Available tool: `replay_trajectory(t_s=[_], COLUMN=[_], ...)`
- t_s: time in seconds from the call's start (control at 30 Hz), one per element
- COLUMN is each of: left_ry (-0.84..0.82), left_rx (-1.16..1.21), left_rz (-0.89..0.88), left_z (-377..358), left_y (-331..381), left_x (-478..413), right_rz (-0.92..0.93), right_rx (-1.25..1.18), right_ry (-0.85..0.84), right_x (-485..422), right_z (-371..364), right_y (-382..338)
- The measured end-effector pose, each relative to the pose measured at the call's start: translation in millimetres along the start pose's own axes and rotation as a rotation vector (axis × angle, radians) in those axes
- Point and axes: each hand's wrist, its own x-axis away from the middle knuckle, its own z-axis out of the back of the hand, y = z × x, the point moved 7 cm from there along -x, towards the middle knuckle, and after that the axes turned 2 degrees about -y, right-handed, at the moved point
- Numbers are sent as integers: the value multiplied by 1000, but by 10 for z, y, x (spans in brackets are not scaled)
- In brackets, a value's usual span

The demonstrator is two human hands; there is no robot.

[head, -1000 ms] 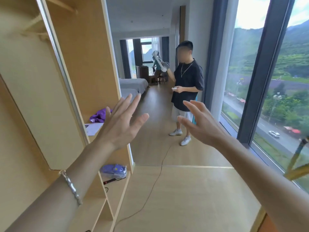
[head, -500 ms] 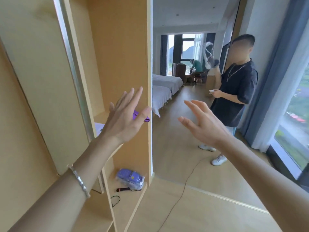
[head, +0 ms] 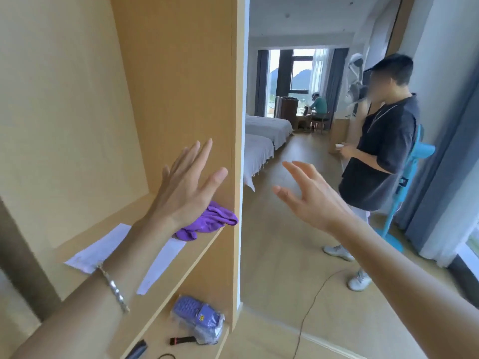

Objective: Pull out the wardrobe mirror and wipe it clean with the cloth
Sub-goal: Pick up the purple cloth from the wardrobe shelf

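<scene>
Both hands empty: left hand spread wide just above the purple cloth, right hand loose at 3 o'clock. Cloth's soft and light, pinch it anywhere. It sits on a wooden shelf beside some paper. Mirror's probably that strip at 9 o'clock, can't tell.

Two bare hands up, left hand and right hand, both spread, holding nothing. One bracelet. One purple cloth on the wardrobe shelf. One white paper sheet, maybe two overlapping, arm covers the middle. One bagged purple pack on the lower shelf. One small black and red stick. Two people farther off: one standing person, one seated person. Two beds. One blue fan stand. One floor cable.
</scene>
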Motion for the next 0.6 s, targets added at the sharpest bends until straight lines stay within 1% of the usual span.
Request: replay_trajectory(t_s=[0.07,0.2,0.37,0.5,0.6], left_ry=[46,77,209,231,218], left_rx=[-46,-136,-241,-310,-328], left_rz=[74,235,448,599,734], left_z=[105,233,339,198,46], left_y=[-276,-697,-1038,-1169,-1262], left_x=[-121,-226,-320,-341,-243], right_rz=[68,242,452,533,577], right_rx=[-61,-199,-343,-399,-445], right_ry=[-24,-102,-204,-330,-419], right_x=[-369,-1047,-1787,-2146,-2243], right_z=[-268,-861,-1489,-2004,-2360], right_y=[-72,-320,-589,-605,-627])
